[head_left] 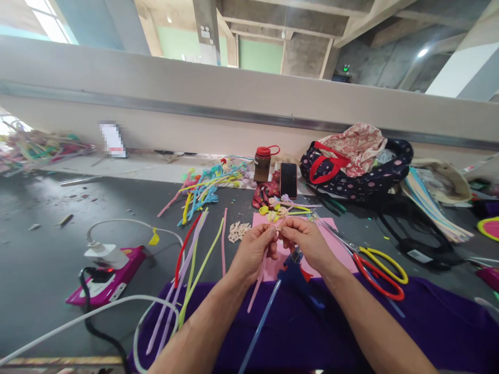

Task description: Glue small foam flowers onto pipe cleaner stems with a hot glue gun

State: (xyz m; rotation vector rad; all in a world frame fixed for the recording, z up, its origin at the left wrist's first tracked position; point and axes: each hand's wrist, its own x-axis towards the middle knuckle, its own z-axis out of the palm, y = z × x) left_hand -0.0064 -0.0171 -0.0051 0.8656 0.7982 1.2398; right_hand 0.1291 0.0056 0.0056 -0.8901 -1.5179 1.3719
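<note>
Taking the meeting fingertips as the centre of a clock face, a person's bare left hand (259, 245) and right hand (303, 240) are coming together over a pink sheet (343, 255). The left forearm is reaching in from between seven and eight, the right from about four, both slanting inward and upward. The left thumb and fingers are pinching a fuzzy pink stem (258, 286), which is hanging down towards seven o'clock. The right fingers are curling in, thumb and forefinger gripping a small pale piece (278, 230) where the tips are meeting. Short pale pellets (239, 232) are lying in a heap at nine, and yellow and lilac fuzzy flowers (274, 212) are resting at twelve. Scissors (355, 250) with red and yellow handles are lying between three and four; a blue glue gun (291, 275) is sitting between five and six. Farther out, a dotted bag (351, 182) is slumping at two, and a magenta power strip (125, 275) is lying between eight and nine.
</note>
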